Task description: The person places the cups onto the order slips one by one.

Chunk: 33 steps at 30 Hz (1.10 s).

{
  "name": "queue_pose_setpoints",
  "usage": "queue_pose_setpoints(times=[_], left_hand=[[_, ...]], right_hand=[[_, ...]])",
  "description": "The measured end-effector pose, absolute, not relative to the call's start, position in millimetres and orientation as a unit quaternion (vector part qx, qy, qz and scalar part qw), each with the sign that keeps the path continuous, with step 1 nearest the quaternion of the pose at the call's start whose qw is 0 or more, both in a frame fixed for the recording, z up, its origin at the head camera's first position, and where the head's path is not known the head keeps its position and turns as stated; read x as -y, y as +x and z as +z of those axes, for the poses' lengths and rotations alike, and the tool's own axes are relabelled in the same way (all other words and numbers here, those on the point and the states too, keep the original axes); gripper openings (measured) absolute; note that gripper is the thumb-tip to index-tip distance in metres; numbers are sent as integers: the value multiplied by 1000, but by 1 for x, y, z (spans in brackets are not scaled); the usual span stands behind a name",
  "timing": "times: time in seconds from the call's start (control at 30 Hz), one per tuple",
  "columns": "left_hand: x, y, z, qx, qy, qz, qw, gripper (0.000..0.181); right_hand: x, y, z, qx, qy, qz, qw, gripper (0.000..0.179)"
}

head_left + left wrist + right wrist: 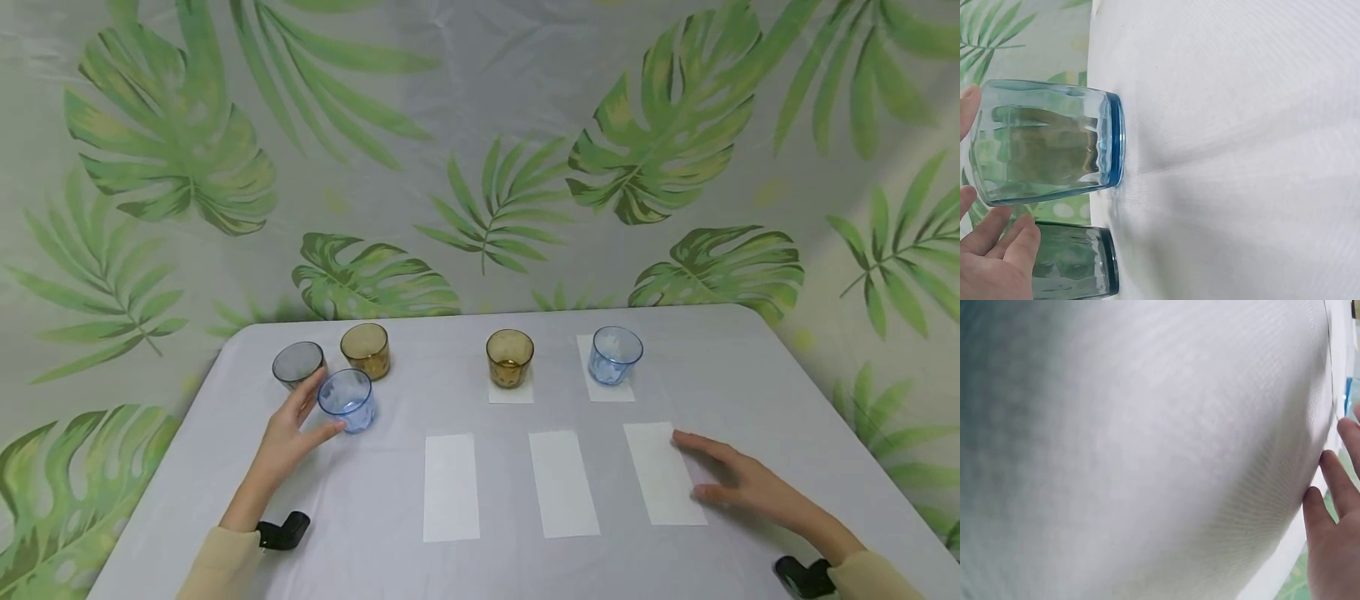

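Note:
Beside a blue glass [347, 402] at the table's left, my left hand [288, 433] has its thumb and fingers spread about the near and left sides. The left wrist view shows the same blue glass [1054, 144] upright, thumb by its rim; whether the fingers touch it I cannot tell. Behind those fingers stands a grey glass [297, 365], partly hidden. An amber glass [366, 352] is just beyond. Across the table, my right hand [750, 487] rests with loosely extended fingers at the right edge of a white paper rectangle [663, 475].
Another amber glass [510, 360] and another blue glass [615, 357] stand on paper pieces at the back. In front lie a left paper rectangle [451, 487] and a middle one [564, 483]. A leaf-patterned cloth [487, 208] hangs behind the white table [360, 517].

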<state>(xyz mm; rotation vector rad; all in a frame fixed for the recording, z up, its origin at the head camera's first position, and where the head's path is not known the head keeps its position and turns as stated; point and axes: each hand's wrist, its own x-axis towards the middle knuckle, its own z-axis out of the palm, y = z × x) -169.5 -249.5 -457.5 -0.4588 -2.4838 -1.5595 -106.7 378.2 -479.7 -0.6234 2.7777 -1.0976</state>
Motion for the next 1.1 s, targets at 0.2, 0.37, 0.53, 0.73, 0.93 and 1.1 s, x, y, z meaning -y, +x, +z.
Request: queue_pose_setpoints(times=[0.2,0.37,0.53,0.73,0.93,1.1], left_hand=[[246,-172,-460,834,-148,-524,86,80],[243,-170,-456,839,-132,-522,72,80],[244,-173,-462,837,-123,-529,64,79],[241,-173,-463,829,-114,-544,57,78],[239,-173,-460,831,-112,-542,51,80],[239,-174,-461,831,-108,-543,47,80]], right_hand=[[-378,-107,-481,-912,-235,-334,31,68],[-377,-107,-484,-917,-251,-309,19,70],[-376,-106,-485,-924,-253,-286,10,70],[-375,-106,-485,-919,-277,-280,-11,69],[-374,-106,-484,-916,-292,-275,-21,68],[-373,-105,-484,-914,-299,-273,-26,68]])
